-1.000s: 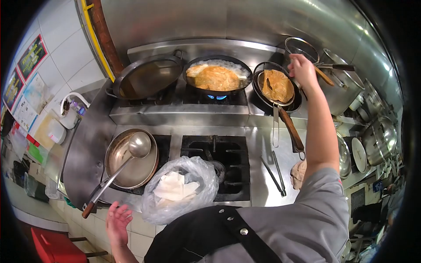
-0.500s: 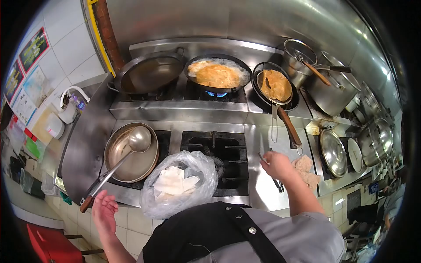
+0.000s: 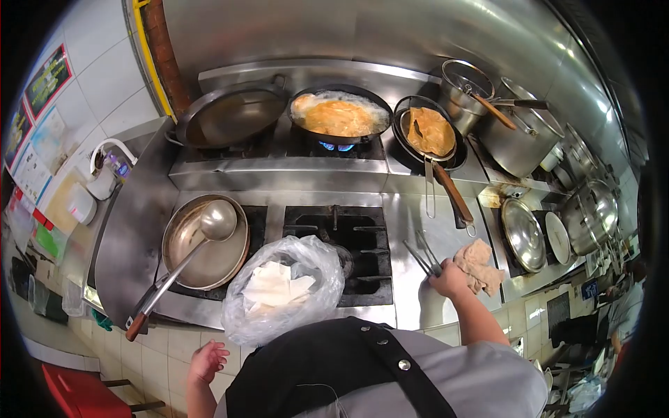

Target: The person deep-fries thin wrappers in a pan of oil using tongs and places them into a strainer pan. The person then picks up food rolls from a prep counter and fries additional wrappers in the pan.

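Observation:
My right hand [image 3: 449, 280] is closed around the near end of dark metal tongs [image 3: 419, 255], whose two arms point away over the steel counter. Right beside it lies a crumpled pinkish-beige cloth [image 3: 479, 267]. My left hand [image 3: 209, 360] hangs low at my left side, fingers loosely bent and apart, holding nothing. Ahead of it, a clear plastic bag [image 3: 323, 279] stands open with pale flat sheets [image 3: 275, 287] inside. At the back, golden food fries in bubbling oil in a black pan [image 3: 380, 129] over a blue flame. A browned piece [image 3: 431, 131] rests in a strainer on another pan.
A dark wok [image 3: 233, 118] sits at the back left. Below it, a metal ladle [image 3: 218, 221] lies across a wide pan [image 3: 173, 244] with its handle overhanging the front edge. Steel pots [image 3: 519, 143] stand back right; lids [image 3: 524, 235] lie at the right. A red chair [image 3: 87, 390] is at lower left.
My right hand has moved right and slightly nearer, and the tongs now point up-left over the counter. My left hand has dropped down and right, away from the ladle handle.

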Demonstrator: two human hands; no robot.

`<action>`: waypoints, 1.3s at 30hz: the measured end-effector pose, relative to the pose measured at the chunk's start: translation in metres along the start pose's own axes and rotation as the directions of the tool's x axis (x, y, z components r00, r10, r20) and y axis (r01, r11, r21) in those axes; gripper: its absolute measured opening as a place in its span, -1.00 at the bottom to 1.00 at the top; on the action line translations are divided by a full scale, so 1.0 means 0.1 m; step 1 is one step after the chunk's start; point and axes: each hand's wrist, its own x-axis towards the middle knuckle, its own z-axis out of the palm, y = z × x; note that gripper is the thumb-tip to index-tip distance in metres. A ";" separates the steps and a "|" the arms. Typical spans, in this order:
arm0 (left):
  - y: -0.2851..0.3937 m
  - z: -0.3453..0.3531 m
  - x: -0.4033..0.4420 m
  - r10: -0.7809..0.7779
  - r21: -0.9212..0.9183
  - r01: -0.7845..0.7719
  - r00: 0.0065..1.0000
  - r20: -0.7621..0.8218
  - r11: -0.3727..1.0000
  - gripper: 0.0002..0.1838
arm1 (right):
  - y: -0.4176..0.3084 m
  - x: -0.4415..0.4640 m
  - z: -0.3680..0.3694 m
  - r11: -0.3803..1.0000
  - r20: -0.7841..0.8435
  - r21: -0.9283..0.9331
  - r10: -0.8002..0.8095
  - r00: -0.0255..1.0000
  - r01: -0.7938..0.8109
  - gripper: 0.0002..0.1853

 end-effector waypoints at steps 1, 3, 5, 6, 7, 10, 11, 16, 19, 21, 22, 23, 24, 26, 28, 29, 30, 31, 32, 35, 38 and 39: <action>-0.10 -0.03 0.05 -0.043 0.031 0.043 0.999 -0.028 0.999 -0.53 | -0.02 -0.04 0.05 0.997 -0.021 0.070 0.015 1.000 -0.013 -0.41; -0.49 -0.25 0.35 -0.090 0.010 0.090 0.996 0.005 0.996 -0.49 | -0.02 -0.12 0.20 0.989 -0.058 0.140 -0.029 0.998 0.037 -0.43; -0.66 -0.31 0.39 -0.134 0.052 0.135 0.991 -0.027 0.989 -0.45 | -0.31 -0.29 0.03 0.970 0.096 0.229 -0.099 0.990 0.075 -0.45; -0.74 -0.31 0.40 -0.154 0.068 0.156 0.987 -0.038 0.985 -0.45 | -0.46 -0.34 -0.03 0.957 0.170 0.275 -0.139 0.976 0.088 -0.46; -0.81 -0.32 0.41 -0.174 0.085 0.178 0.983 -0.050 0.980 -0.45 | -0.55 -0.33 -0.04 0.938 0.168 0.300 -0.231 0.958 0.173 -0.49; -1.02 -0.37 0.45 -0.191 0.166 0.201 0.979 -0.076 0.965 -0.47 | -1.19 -0.34 -0.68 0.839 0.098 0.401 -0.438 0.894 0.367 -0.49; -0.99 -0.29 0.35 -0.152 0.238 0.167 0.985 -0.081 0.957 -0.48 | -1.29 -0.17 -0.79 0.810 0.031 0.383 -0.492 0.870 0.445 -0.43; -1.16 -0.30 0.32 -0.031 0.353 0.060 0.996 -0.089 0.934 -0.52 | -2.10 0.47 -1.86 0.821 -0.337 0.065 -0.518 0.787 0.568 -0.41; -1.27 -0.34 0.32 -0.005 0.404 0.051 0.993 -0.114 0.913 -0.55 | -2.54 0.96 -2.19 0.810 -0.289 -0.335 -0.575 0.766 0.482 -0.52; -1.36 -0.36 0.31 0.017 0.407 0.038 0.991 -0.130 0.913 -0.58 | -2.83 1.32 -2.17 0.726 -0.256 -0.518 -0.636 0.728 0.452 -0.64; -1.42 -0.39 0.31 0.045 0.404 0.012 0.990 -0.130 0.915 -0.58 | -3.00 1.41 -2.16 0.700 -0.215 -0.564 -0.636 0.741 0.438 -0.66; -1.50 -0.42 0.29 0.105 0.393 -0.052 0.988 -0.115 0.918 -0.59 | -3.17 1.49 -2.15 0.672 -0.174 -0.608 -0.633 0.754 0.423 -0.69; -1.75 -0.61 0.40 0.242 0.544 -0.178 0.969 -0.047 0.820 -0.58 | -3.32 1.51 -2.12 0.640 -0.134 -0.651 -0.626 0.768 0.409 -0.72; -2.21 -0.91 0.70 0.245 0.491 -0.170 0.965 -0.094 0.854 -0.58 | -3.56 1.44 -2.10 0.595 -0.070 -0.693 -0.618 0.783 0.408 -0.79; -2.42 -0.92 0.92 -0.080 0.021 0.087 0.973 -0.215 0.996 -0.58 | -3.73 1.40 -2.05 0.561 -0.028 -0.721 -0.610 0.792 0.407 -0.81; -2.45 -0.92 0.89 -0.031 0.078 0.051 0.970 -0.239 0.996 -0.60 | -3.78 1.38 -2.00 0.552 -0.017 -0.729 -0.607 0.794 0.406 -0.80; -2.43 -0.96 0.87 0.224 0.508 -0.127 0.965 -0.136 0.852 -0.61 | -3.82 1.38 -1.96 0.541 -0.007 -0.737 -0.604 0.797 0.405 -0.80; -2.45 -1.00 0.85 0.355 0.816 -0.277 0.930 0.094 0.508 -0.61 | -3.85 1.49 -1.85 0.533 -0.018 -0.747 -0.614 0.789 0.398 -0.77; -2.46 -1.05 0.83 0.460 0.924 -0.380 0.829 0.318 0.046 -0.62 | -3.85 1.60 -1.77 0.540 -0.022 -0.744 -0.610 0.792 0.395 -0.77; -2.36 -0.97 0.62 0.421 0.821 -0.267 0.906 0.035 0.505 -0.66 | -3.82 1.70 -1.72 0.566 -0.027 -0.717 -0.605 0.796 0.406 -0.76; -1.60 -0.29 0.10 0.135 0.349 -0.024 0.946 -0.296 0.937 -0.68 | -3.68 1.70 -1.98 0.636 -0.034 -0.641 -0.583 0.812 0.430 -0.75; -1.51 -0.22 0.05 0.012 0.184 0.058 0.934 -0.358 0.981 -0.69 | -3.64 1.75 -2.14 0.679 -0.044 -0.605 -0.550 0.834 0.416 -0.75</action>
